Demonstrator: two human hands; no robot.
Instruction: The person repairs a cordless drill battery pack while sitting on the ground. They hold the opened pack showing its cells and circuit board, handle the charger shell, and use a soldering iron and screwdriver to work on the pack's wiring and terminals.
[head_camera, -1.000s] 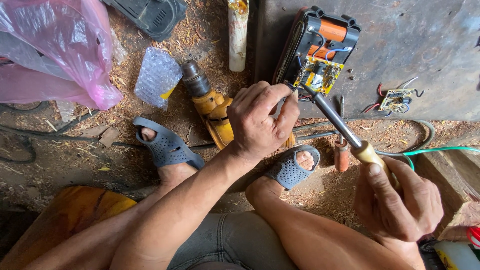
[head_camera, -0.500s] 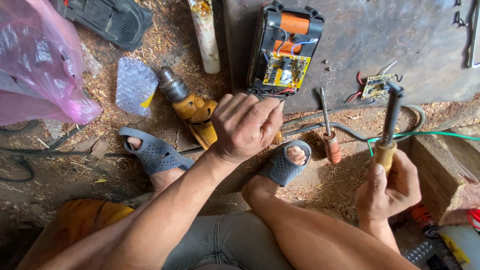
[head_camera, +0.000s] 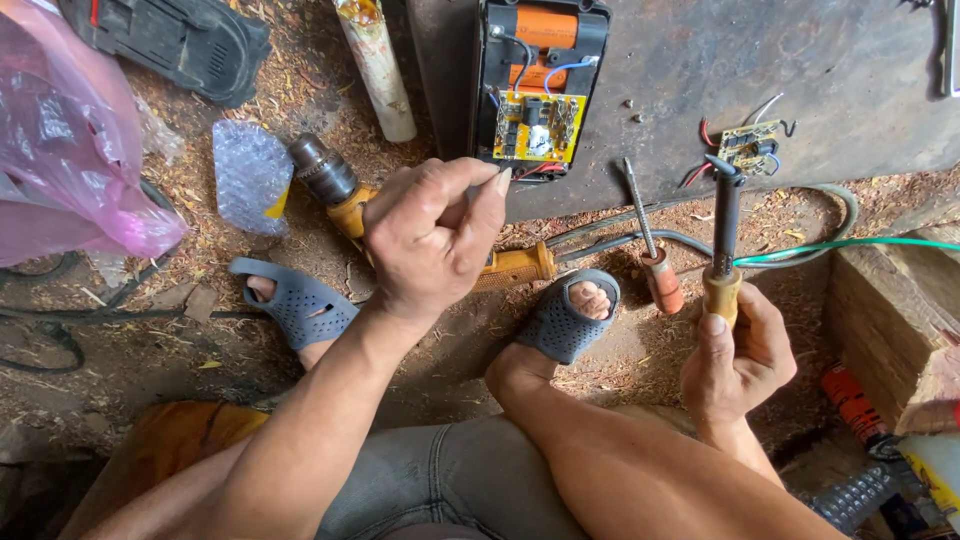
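Head view looks down at the sawdust-strewn floor (head_camera: 200, 330); left hand (head_camera: 432, 235) hovers over the orange drill (head_camera: 420, 225), fingers curled with thumb and forefinger pinched together, and whether anything sits between them I cannot tell; right hand (head_camera: 735, 355) has its grip wrapped tight round the wooden handle of a soldering iron (head_camera: 724, 235), tip pointing far, upright; opened battery pack (head_camera: 540, 85) lies far centre on a dark metal plate (head_camera: 780, 70), yellow circuit board exposed; small loose circuit board (head_camera: 748, 145) just beyond the iron's tip; orange-handled screwdriver (head_camera: 652, 245) lies between drill and iron; pink plastic bag (head_camera: 70, 150) far left.
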